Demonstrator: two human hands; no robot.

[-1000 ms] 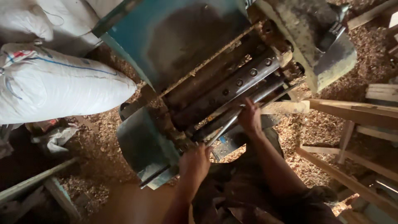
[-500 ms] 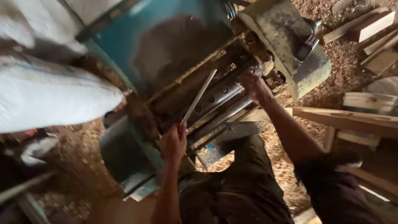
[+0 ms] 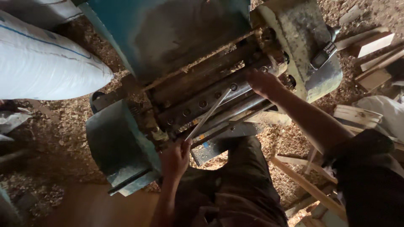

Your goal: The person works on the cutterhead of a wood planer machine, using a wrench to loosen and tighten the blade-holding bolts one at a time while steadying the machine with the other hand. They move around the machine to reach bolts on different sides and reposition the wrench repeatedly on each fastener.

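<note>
- Our left hand (image 3: 176, 156) grips the near end of a thin metal rod (image 3: 209, 113), whose far tip meets the bolts on the planer's cutter drum (image 3: 202, 103).
- Our right hand (image 3: 261, 82) rests on the drum's right end; we cannot tell its grip.
- White sack (image 3: 46, 69) lies left of the planer, on sawdust (image 3: 54, 134).

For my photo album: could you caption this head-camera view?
Left hand holds a long metal rod against a machine's bolted roller bar; right hand rests on its far end.
</note>
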